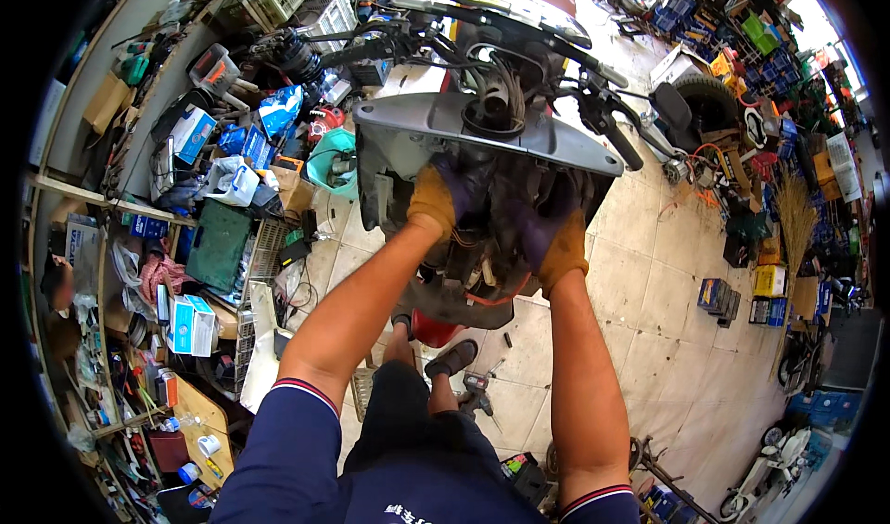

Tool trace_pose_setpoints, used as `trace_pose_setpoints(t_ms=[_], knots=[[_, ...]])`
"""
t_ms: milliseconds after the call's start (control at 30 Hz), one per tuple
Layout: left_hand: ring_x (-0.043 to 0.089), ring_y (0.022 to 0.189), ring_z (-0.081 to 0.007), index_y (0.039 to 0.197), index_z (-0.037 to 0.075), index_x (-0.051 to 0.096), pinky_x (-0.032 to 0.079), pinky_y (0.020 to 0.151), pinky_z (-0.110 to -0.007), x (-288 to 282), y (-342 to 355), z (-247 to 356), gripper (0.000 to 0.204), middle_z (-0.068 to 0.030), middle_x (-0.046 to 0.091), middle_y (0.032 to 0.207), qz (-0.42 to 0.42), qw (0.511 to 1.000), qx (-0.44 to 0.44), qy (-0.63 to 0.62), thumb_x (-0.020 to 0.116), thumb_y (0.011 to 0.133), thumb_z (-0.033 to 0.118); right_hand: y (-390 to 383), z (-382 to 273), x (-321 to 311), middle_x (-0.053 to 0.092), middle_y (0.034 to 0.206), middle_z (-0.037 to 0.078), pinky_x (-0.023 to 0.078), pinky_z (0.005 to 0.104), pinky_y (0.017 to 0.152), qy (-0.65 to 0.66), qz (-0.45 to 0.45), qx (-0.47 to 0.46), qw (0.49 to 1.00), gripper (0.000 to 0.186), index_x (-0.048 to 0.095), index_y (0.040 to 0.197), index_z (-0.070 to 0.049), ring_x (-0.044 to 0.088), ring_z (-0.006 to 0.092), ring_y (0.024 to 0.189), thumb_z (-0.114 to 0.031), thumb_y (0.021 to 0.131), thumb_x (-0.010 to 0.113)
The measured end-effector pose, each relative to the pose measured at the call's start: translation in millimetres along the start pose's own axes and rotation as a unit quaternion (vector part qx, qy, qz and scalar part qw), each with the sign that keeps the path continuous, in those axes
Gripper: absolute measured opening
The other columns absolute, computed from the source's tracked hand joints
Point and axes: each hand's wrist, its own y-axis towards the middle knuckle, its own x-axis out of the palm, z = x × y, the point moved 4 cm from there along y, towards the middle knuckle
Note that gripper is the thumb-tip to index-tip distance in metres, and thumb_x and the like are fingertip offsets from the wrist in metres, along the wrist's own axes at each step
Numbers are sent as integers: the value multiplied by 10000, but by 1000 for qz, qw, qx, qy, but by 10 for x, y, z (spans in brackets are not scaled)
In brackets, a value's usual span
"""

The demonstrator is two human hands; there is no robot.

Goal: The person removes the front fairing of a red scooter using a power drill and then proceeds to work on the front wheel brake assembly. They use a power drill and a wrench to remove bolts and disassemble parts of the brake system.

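In front of me stands a scooter with its front opened up, a grey plastic panel (417, 114) crossing below its handlebar (482, 19). Both my hands wear yellow-brown and purple gloves and reach into the dark cavity under that panel. My left hand (436, 195) touches dark parts beside the steering column (496, 97); its fingertips are hidden. On the other side of the cavity, my right hand (553, 236) presses in among dark parts and cables, its fingers lost in shadow. An orange-red cable (501, 299) hangs below, between the hands.
A cordless drill (476, 394) lies on the tiled floor (649, 329) near my feet. Crowded shelves with boxes and a teal bag (334, 164) are at left. At right stand a tyre (705, 102), a straw broom (791, 218) and stacked small boxes (718, 299).
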Motion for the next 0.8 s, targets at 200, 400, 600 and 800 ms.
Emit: trace_pose_setpoints(t_ms=[200, 400, 600, 800], knots=[[677, 1029, -296, 1290, 131, 601, 489, 855, -400, -93, 138, 83, 418, -131, 710, 1121, -56, 897, 176, 403, 609, 895, 267, -27, 73, 32, 577, 1336, 182, 439, 341, 1021, 31, -32, -9, 999, 619, 472, 1348, 55, 556, 249, 1214, -76, 797, 722], [669, 1034, -257, 1145, 7, 656, 505, 865, -366, -392, 207, 283, 410, -133, 719, 1101, -136, 982, 121, 51, 658, 927, 354, -45, 108, 19, 570, 1339, 174, 442, 349, 1019, 88, -24, 4, 996, 631, 459, 1352, 59, 553, 243, 1209, -44, 785, 715], [680, 925, -218, 1089, -10, 679, 507, 826, -332, -354, 195, -148, 300, -109, 739, 1027, -75, 983, 28, -163, 670, 922, 240, -37, 80, 35, 565, 1339, 158, 415, 332, 1040, 70, -36, -6, 997, 635, 450, 1360, 45, 537, 232, 1216, -22, 787, 717], [679, 878, -267, 1053, -21, 692, 496, 807, -365, -207, 52, -47, 349, -131, 742, 1010, 71, 993, 63, -72, 670, 914, 298, -25, 139, 38, 574, 1326, 147, 413, 328, 1042, 122, -28, -6, 992, 643, 451, 1360, 37, 539, 229, 1210, -31, 784, 729]])
